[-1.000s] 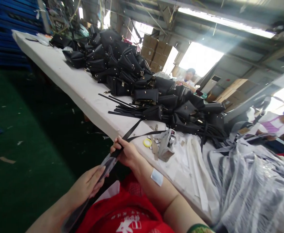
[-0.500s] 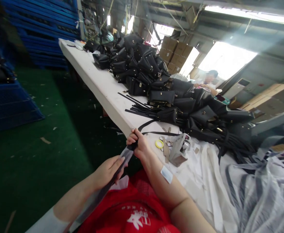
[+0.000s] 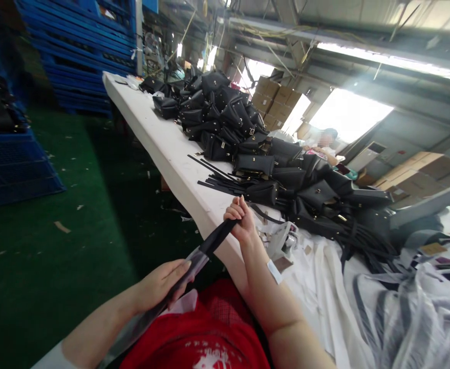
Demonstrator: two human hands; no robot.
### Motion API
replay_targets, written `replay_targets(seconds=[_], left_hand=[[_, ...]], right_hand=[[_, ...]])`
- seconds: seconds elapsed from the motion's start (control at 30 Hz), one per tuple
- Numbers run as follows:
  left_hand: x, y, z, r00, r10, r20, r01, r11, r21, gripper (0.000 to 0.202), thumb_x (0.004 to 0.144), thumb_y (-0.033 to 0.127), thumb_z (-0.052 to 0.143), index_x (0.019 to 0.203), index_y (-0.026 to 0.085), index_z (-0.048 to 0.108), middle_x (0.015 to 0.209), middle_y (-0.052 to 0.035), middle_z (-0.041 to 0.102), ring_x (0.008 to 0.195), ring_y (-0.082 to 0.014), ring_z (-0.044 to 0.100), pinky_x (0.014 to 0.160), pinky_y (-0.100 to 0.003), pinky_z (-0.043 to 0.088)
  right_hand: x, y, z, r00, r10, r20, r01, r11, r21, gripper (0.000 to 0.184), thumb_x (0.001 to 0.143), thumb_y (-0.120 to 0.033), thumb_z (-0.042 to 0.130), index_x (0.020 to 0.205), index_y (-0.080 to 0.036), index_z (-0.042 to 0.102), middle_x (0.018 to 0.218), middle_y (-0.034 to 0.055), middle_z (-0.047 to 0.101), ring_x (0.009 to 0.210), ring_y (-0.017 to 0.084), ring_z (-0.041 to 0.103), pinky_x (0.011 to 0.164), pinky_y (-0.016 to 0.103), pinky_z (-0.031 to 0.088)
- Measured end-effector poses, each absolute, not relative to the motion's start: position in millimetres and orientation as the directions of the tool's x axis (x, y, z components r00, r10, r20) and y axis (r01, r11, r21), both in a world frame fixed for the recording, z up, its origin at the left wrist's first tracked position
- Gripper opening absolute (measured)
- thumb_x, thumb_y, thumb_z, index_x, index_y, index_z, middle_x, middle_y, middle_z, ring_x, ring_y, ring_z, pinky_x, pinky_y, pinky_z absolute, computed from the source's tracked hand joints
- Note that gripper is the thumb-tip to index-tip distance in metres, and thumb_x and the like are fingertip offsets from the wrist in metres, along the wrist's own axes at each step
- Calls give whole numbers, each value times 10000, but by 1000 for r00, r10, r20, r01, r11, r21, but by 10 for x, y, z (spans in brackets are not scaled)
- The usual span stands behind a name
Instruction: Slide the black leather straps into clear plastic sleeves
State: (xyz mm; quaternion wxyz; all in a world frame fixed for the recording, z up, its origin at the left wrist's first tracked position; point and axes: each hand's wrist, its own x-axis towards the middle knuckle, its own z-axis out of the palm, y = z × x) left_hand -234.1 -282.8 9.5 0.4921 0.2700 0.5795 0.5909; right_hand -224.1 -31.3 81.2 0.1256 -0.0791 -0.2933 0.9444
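My right hand (image 3: 241,219) is closed in a fist round a black strap (image 3: 219,237) above the near edge of the table. From there the strap slants down to the left, bare at first, then inside a clear plastic sleeve (image 3: 197,262). My left hand (image 3: 168,283) grips the sleeve with the strap in it, thumb on top; its other fingers are partly hidden behind. Below my left hand the sleeve runs on along my forearm, over the red apron (image 3: 194,328). Just beyond my right hand lie several loose black straps (image 3: 219,185) and a black bag (image 3: 262,192).
A large heap of black bags (image 3: 213,102) covers much of the white table (image 3: 159,148). Plastic sleeves (image 3: 409,312) lie at right. Blue pallets (image 3: 82,56) and a blue crate (image 3: 17,169) stand at left on the green floor. Across the table is another person (image 3: 326,143).
My right hand has moved up and right, away from my left hand. A longer stretch of black strap now shows outside the plastic sleeve. My left hand keeps its grip.
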Motion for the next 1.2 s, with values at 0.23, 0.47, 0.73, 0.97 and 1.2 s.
replay_targets(seconds=[0.23, 0.47, 0.73, 0.97, 1.2], left_hand=[[-2343, -2564, 162, -500, 853, -147, -230, 33, 973, 609, 828, 784, 427, 822, 182, 515, 438, 88, 391, 332, -78, 343, 350, -192, 268], [-2366, -2915, 268, -387, 912, -134, -216, 51, 975, 539, 872, 715, 465, 850, 184, 558, 479, 75, 384, 365, -61, 271, 366, -216, 198], [-2383, -3027, 323, -345, 929, -131, -242, 47, 969, 568, 858, 719, 493, 926, 172, 628, 504, 49, 438, 383, -77, 334, 377, -229, 220], [-2389, -3096, 352, -397, 912, -105, -194, 29, 981, 594, 871, 727, 450, 929, 166, 636, 496, 54, 420, 386, -80, 321, 394, -231, 225], [-2256, -2993, 269, -345, 906, -246, -106, 223, 969, 544, 894, 697, 427, 900, 178, 592, 512, 42, 466, 406, -101, 381, 419, -232, 278]], right_hand=[[-2247, -583, 883, -993, 73, -92, -5, -809, -587, 180, 975, -313, 523, 963, -158, 615, 528, -97, 341, 477, 79, 380, 513, 186, 414], [-2217, 65, 912, -926, 334, -177, -195, -822, -535, 241, 911, -94, 487, 1097, -177, 615, 678, -48, 594, 626, 75, 587, 628, 174, 534], [-2129, -51, 720, -957, 222, -187, -73, -806, -588, 332, 999, -330, 405, 1165, -132, 613, 1110, 114, 713, 1064, 175, 662, 906, 342, 559], [-2146, -154, 447, -912, 211, -352, -35, -895, -445, 242, 993, -198, 426, 1113, -113, 619, 802, 48, 715, 759, 131, 695, 720, 252, 582], [-2213, -40, 530, -900, 358, -250, -253, -894, -370, 133, 998, -220, 491, 970, -170, 611, 557, -93, 534, 491, 42, 529, 561, 125, 497]])
